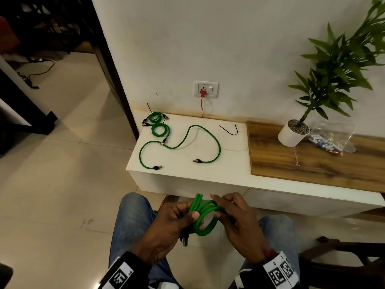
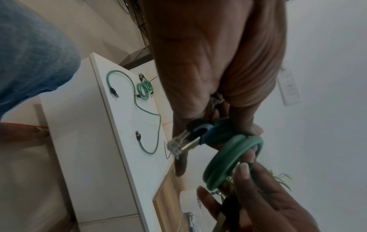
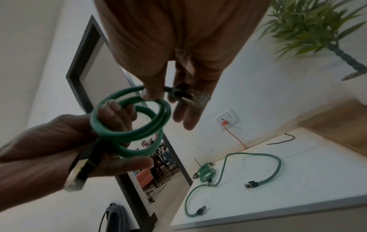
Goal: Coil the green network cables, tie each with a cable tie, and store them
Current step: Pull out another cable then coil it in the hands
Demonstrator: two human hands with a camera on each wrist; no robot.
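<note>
Over my lap, both hands hold one green network cable wound into a small coil (image 1: 205, 221). My left hand (image 1: 197, 221) grips the coil's left side, thumb on top and fingers through the loops (image 3: 127, 135), and one plug (image 1: 185, 241) hangs below the palm. My right hand (image 1: 216, 206) pinches the coil's right side, where thumb and fingers close on the cable's other end (image 3: 178, 94). A loose green cable (image 1: 219, 148) snakes across the white table (image 1: 187, 174). Two coiled green cables (image 1: 165, 133) lie at its far left corner. A black cable tie (image 1: 227, 131) lies near the wall.
A wood-topped section (image 1: 312, 163) joins the table on the right, with a potted plant (image 1: 292, 134) and a clear plastic bag (image 1: 329, 140) on it. A red plug sits in the wall socket (image 1: 203, 91). A dark chair (image 1: 343, 247) stands at my right; tiled floor lies to the left.
</note>
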